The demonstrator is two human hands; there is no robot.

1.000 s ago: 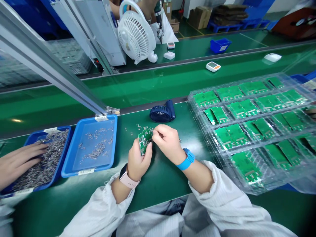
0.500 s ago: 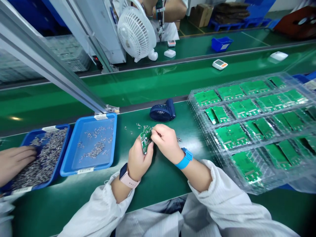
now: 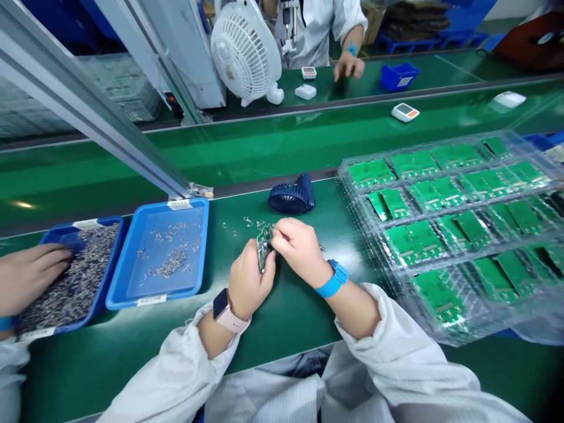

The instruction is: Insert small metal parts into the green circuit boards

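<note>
A small green circuit board (image 3: 262, 241) is tilted on edge above the green bench, gripped between the thumb and fingers of my left hand (image 3: 247, 275). My right hand (image 3: 303, 251) is closed in a pinch at the board's upper right edge; its fingertips touch the board and hide whatever may be between them. Several tiny metal parts (image 3: 249, 222) lie loose on the bench just behind the board. More of them rest in a light blue tray (image 3: 113, 299) to the left of my hands.
At far left a co-worker's hand (image 3: 33, 276) reaches into a darker blue tray (image 3: 118, 249) heaped with metal parts. Behind my hands stands a dark blue handheld fan (image 3: 288, 198). Clear plastic trays (image 3: 365, 232) of circuit boards fill the right. Across the conveyor (image 3: 264, 138), another person works.
The circuit board has turned more edge-on in my left hand, and my right hand has shifted slightly with it. Across the conveyor, the other person's hand has come down near the blue bin.
</note>
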